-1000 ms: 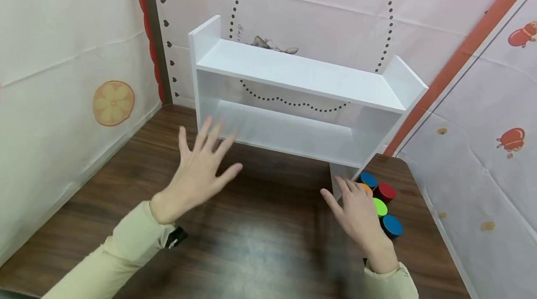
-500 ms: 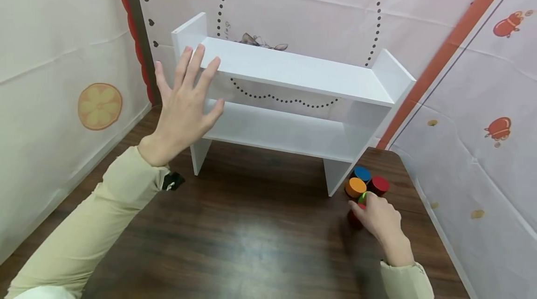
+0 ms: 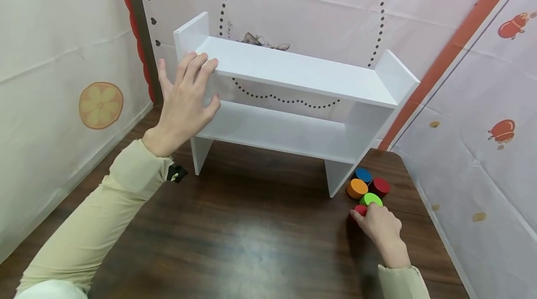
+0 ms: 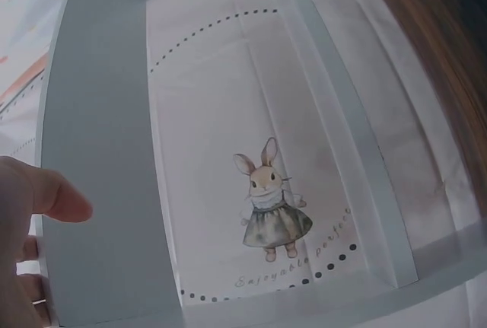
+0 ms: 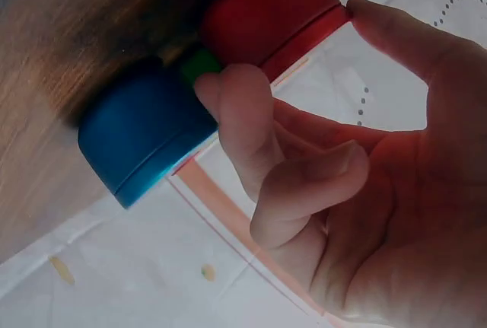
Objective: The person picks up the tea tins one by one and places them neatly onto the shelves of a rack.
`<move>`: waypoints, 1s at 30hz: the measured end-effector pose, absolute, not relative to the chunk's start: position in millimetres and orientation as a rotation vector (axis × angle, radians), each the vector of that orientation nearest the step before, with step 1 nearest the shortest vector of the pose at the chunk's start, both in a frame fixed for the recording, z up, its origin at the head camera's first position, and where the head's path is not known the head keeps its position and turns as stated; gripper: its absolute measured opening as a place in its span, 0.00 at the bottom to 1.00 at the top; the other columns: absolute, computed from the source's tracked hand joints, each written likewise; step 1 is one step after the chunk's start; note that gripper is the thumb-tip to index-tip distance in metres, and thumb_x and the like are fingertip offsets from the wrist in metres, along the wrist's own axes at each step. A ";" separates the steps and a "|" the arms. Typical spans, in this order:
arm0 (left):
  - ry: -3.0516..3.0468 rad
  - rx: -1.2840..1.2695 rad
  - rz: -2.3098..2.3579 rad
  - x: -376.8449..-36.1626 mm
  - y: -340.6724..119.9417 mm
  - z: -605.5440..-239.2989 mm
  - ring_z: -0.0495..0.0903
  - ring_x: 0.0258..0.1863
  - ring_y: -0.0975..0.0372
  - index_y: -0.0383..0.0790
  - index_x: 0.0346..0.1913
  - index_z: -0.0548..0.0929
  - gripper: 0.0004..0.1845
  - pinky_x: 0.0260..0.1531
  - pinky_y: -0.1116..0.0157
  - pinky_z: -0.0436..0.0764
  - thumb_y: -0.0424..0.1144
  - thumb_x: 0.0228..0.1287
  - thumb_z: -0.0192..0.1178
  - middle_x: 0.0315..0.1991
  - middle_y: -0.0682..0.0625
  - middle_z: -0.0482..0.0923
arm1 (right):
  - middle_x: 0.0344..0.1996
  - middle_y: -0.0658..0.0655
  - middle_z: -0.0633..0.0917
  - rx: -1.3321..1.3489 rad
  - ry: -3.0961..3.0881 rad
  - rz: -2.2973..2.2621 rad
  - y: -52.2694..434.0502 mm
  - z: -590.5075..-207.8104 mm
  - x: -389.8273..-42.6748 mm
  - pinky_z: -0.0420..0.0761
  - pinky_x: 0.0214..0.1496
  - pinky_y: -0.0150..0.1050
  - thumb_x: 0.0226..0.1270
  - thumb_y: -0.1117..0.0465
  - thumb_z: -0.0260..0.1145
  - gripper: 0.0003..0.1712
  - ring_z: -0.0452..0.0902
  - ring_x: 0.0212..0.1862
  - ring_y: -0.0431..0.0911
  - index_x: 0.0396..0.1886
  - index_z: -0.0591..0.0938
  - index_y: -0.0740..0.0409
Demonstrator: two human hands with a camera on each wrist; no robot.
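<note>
In the head view my right hand [image 3: 382,229] is at the group of coloured cylinders, its thumb and index finger pinching the nearest red cylinder [image 5: 274,20]. A blue cylinder [image 5: 144,134] stands right beside the index finger in the right wrist view; the hand hides it in the head view. Just beyond the fingers is a green cylinder [image 3: 371,199], with an orange cylinder [image 3: 357,189] past it. My left hand [image 3: 182,103] is at the left end of the white two-tier shelf [image 3: 289,68], its fingertips at the upper board's front edge and its thumb below that board.
Another red cylinder [image 3: 380,187] and a blue cylinder [image 3: 362,176] stand at the back of the group, close to the shelf's right leg [image 3: 337,177]. Printed cloth walls [image 3: 482,103] enclose the dark wooden table [image 3: 235,224] on three sides.
My left hand has risen from in front of the lower board to the upper board, its fingers now more bent. The right hand has moved down and right onto the near red cylinder.
</note>
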State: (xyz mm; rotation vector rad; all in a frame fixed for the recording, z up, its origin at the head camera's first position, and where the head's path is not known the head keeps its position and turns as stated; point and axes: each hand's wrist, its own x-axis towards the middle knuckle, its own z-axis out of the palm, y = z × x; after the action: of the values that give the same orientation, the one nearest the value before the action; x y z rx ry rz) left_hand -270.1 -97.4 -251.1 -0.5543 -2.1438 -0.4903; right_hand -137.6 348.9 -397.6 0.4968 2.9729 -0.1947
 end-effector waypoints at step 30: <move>-2.158 -0.553 -0.466 -274.1 -94.9 -252.3 0.54 0.72 0.51 0.43 0.66 0.65 0.34 0.68 0.36 0.34 0.34 0.55 0.60 0.68 0.42 0.63 | 0.42 0.61 0.82 0.171 3.116 -0.489 316.6 -384.5 -145.1 0.80 0.27 0.41 0.54 0.46 0.71 0.36 0.76 0.38 0.49 0.54 0.72 0.64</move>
State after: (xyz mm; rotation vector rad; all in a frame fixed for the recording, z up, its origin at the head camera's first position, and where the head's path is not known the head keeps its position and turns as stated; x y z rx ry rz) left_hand -274.1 -94.9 -252.3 -0.5527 -2.1584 -0.4662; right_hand -145.1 316.6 -384.5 0.1708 3.1163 -0.4887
